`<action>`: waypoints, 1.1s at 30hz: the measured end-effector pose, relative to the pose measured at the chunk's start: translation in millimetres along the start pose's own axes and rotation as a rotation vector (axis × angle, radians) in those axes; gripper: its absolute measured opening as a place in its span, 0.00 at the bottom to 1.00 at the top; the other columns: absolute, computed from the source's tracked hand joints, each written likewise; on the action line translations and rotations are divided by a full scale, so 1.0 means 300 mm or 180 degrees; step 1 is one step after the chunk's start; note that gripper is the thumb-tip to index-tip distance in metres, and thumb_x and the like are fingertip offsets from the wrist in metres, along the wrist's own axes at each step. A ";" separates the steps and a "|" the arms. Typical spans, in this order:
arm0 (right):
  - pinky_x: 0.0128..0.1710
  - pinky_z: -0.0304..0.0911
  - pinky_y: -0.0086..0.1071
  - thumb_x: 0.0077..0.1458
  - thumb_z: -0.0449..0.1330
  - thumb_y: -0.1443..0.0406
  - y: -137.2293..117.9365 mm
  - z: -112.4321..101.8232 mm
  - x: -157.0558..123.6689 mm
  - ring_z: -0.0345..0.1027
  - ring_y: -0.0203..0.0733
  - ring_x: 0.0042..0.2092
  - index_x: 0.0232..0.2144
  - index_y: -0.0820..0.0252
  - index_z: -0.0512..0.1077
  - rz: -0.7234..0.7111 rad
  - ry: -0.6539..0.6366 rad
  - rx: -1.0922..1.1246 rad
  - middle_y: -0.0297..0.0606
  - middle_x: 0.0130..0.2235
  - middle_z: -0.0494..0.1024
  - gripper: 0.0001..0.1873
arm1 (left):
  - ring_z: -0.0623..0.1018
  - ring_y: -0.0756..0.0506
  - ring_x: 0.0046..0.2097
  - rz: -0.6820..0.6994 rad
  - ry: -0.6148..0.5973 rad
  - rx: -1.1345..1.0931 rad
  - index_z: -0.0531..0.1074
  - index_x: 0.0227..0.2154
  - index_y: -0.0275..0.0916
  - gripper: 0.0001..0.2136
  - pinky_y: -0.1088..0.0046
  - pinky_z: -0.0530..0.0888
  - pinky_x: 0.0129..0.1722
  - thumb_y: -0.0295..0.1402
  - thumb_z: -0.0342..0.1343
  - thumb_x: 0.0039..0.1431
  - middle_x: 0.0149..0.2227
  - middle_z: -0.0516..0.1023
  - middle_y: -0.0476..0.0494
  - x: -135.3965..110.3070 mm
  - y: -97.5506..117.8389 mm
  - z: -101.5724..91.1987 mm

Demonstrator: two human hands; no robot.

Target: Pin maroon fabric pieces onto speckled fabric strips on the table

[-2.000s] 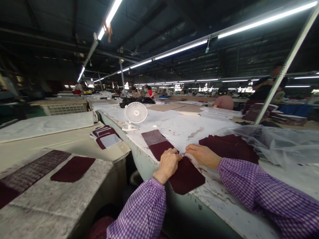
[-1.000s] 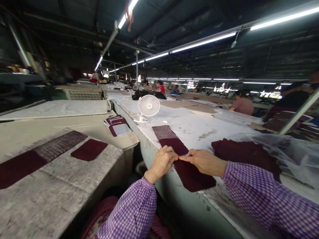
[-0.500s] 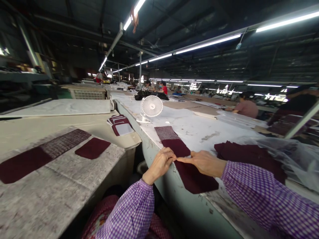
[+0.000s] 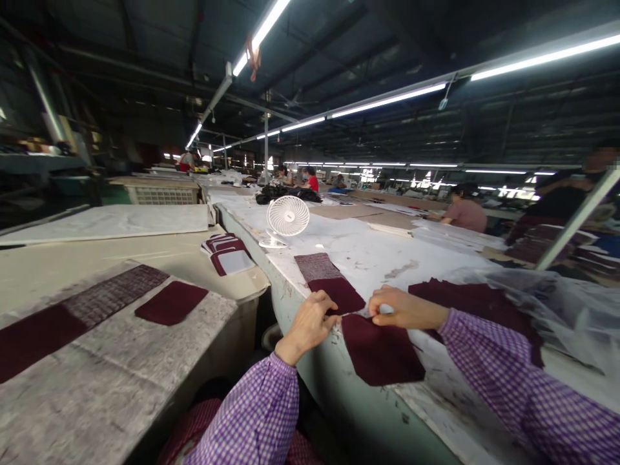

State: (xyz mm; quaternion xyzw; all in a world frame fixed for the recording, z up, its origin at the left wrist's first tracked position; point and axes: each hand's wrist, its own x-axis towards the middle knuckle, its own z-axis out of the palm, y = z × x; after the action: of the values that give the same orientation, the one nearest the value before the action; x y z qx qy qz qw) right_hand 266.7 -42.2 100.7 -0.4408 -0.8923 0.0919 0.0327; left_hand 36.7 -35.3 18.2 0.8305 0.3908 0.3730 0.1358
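A maroon fabric piece (image 4: 382,352) with clipped corners lies at the near edge of the white table, partly over the edge. My left hand (image 4: 307,328) is closed at its upper left corner, thumb and forefinger pinched together there. With thumb and bent fingers, my right hand (image 4: 404,309) pinches the top edge of the same piece. Just beyond it lies a second fabric strip (image 4: 339,294), plain maroon at the near end and speckled grey-maroon at the far end. The near edge of that strip runs between my hands.
A white fan (image 4: 287,216) stands on the table (image 4: 358,242). Right of my hands is a maroon fabric pile (image 4: 479,310) beside clear plastic sheeting (image 4: 576,316). On the left surface lie a maroon piece (image 4: 172,302), a long strip (image 4: 116,294) and stacked maroon-edged pieces (image 4: 227,252). Co-workers sit farther back.
My right hand has moved slightly right, its outstretched forefinger now bent into a pinch on the fabric edge. My left hand stays near the corner. The whole view has shifted slightly.
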 end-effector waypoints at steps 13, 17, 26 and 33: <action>0.34 0.60 0.52 0.39 0.62 0.66 0.499 -0.216 -0.325 0.69 0.57 0.31 0.26 0.57 0.71 0.2352 0.1298 -0.0334 0.45 0.27 0.74 0.06 | 0.72 0.46 0.33 -0.0398 0.0216 0.0476 0.68 0.29 0.37 0.06 0.70 0.68 0.36 0.23 0.46 0.55 0.29 0.73 0.45 0.071 -0.006 0.016; 0.43 0.57 0.55 0.46 0.58 0.64 0.432 -0.177 -0.228 0.67 0.62 0.42 0.35 0.59 0.73 0.2071 0.1513 -0.0654 0.49 0.39 0.75 0.11 | 0.71 0.49 0.30 -0.0806 0.0452 -0.0163 0.67 0.29 0.38 0.05 0.72 0.67 0.33 0.26 0.46 0.55 0.26 0.71 0.49 0.075 -0.048 0.024; 0.42 0.61 0.33 0.55 0.52 0.57 0.194 0.079 0.305 0.69 0.44 0.40 0.36 0.63 0.74 0.1149 0.0636 0.0379 0.41 0.37 0.77 0.17 | 0.70 0.45 0.37 -0.0307 0.0580 -0.0156 0.66 0.28 0.38 0.05 0.68 0.67 0.39 0.25 0.46 0.53 0.30 0.71 0.46 0.039 -0.057 0.065; 0.48 0.58 0.37 0.46 0.64 0.57 0.199 0.096 0.522 0.64 0.51 0.49 0.46 0.69 0.68 0.1445 0.0814 0.1048 0.52 0.47 0.72 0.28 | 0.69 0.45 0.37 -0.0273 0.0702 -0.0207 0.64 0.28 0.38 0.05 0.67 0.67 0.39 0.24 0.46 0.52 0.31 0.70 0.46 0.029 -0.061 0.076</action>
State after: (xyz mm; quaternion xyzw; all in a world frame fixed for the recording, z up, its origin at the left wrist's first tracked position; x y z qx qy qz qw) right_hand 213.9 113.7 57.4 -0.6257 -0.7327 0.1841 0.1943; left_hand 46.9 -15.4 -2.4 0.7621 0.4262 0.4684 0.1347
